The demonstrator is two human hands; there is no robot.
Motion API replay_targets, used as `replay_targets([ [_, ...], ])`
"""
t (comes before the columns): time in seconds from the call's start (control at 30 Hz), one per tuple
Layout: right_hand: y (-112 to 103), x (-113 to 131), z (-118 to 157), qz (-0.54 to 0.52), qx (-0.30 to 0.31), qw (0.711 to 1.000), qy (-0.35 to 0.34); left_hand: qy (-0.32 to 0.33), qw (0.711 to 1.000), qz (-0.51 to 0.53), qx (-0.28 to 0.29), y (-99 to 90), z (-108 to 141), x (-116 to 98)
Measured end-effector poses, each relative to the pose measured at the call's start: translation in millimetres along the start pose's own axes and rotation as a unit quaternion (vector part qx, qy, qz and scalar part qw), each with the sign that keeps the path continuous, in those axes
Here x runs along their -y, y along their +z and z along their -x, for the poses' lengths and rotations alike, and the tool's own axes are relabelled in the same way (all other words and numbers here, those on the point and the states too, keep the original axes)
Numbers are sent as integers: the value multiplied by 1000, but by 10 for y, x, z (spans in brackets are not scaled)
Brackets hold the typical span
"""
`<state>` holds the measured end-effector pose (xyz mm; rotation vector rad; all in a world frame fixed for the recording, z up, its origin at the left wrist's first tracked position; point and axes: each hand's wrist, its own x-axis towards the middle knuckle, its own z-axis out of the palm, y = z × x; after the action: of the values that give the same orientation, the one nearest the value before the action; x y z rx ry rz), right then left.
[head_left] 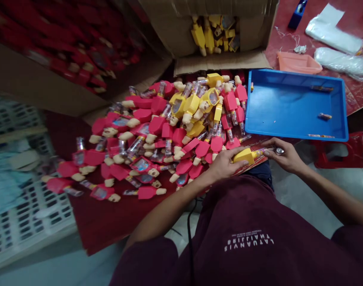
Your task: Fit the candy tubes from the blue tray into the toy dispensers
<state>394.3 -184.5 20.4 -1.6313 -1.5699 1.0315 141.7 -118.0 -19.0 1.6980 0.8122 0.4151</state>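
My left hand [225, 163] is closed around the body of a yellow toy [243, 156], near the table's front edge. A clear tube with small coloured pieces [259, 152] extends from the toy's right end. The fingers of my right hand [284, 155] are closed on the far end of that tube, where a round silvery end shows. Left of my hands lies a big pile of red toys [145, 165] with pale knobs and clear tubes. Several yellow toys [191, 103] rest on top of the pile.
A blue tray [291, 107] with a few small tubes stands at the right. Behind the pile, a cardboard box [181, 33] holds yellow toys; another at upper left holds red ones. A pink tray [298, 62] and plastic bags [342, 61] lie at back right.
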Motion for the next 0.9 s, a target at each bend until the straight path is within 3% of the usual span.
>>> replay_targets([
  [0.1,13,-9,40,18,-22,998,-47,-10,998,68,-5,16,-13,-23],
  [0.23,16,-16,58,57,-31,994,-88,14,999,-24,-26,29,-2,-50],
  [0.37,9,-18,20,33,15,999,10,92,980,-170,-45,57,41,-38],
  [0.5,-12,-14,-29,14,89,991,103,135,965,-223,-17,81,66,15],
  [0.6,-29,0,-38,30,101,991,77,86,980,-180,-10,47,43,45],
  [0.73,-34,22,-29,57,29,998,-29,21,999,-49,11,-44,-3,54],
  [0.8,-30,30,-32,44,30,999,-10,52,996,-77,1,-67,0,61],
  [0.9,-19,44,-44,-5,101,990,93,114,976,-184,-4,-63,39,100],
])
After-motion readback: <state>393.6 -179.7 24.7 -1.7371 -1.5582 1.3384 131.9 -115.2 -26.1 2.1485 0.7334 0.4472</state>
